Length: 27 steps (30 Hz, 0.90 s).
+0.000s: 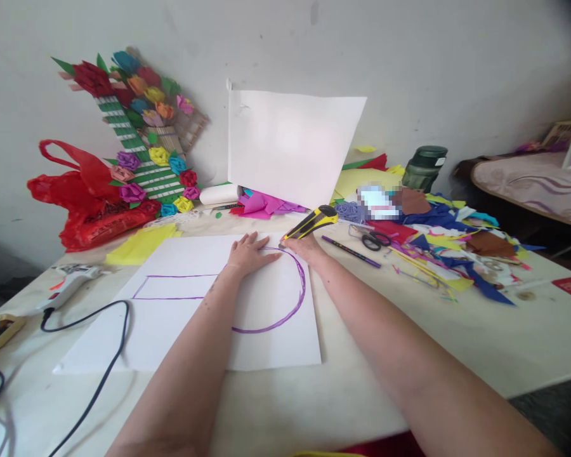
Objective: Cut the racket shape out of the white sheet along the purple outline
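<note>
A large white sheet (171, 343) lies flat on the table with a purple outline drawn on it: a circle joined to a long, narrow strip on the left. My left hand (247, 254) presses flat on the sheet over the circle's upper left, fingers spread. My right hand (304, 247) grips a yellow and black utility knife (314, 223), its tip low at the circle's top edge. Whether the blade touches the sheet I cannot tell. Just right of this hand lies a purple marker (351, 251), with black-handled scissors (375, 240) beyond it.
A glue gun (71, 285) and its black cord lie at left, the cord crossing the sheet's corner. Behind stand a red plastic bag (80, 197), a paper-flower decoration (145, 149) and an upright white board (295, 143). Fabric scraps (457, 235) and a green bottle (424, 168) occupy the right.
</note>
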Available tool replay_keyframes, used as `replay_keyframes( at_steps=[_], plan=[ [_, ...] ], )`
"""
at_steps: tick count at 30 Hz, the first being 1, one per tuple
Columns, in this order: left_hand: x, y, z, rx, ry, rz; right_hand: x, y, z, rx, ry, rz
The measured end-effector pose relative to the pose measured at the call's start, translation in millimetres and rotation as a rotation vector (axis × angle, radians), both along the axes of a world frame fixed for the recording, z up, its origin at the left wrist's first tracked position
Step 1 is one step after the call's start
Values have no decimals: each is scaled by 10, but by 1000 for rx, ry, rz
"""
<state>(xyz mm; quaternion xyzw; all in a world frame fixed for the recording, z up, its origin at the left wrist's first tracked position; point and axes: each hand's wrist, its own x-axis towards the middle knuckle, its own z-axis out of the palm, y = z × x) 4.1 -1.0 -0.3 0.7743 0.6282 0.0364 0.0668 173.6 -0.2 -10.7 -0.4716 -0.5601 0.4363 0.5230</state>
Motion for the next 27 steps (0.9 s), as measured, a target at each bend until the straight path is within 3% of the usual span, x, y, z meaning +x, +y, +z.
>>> replay_keyframes(
  at_steps=[27],
  plan=[
    [-8,10,-8,2,-13,-2,-28,-41,5,7,-55,-119]
  ],
)
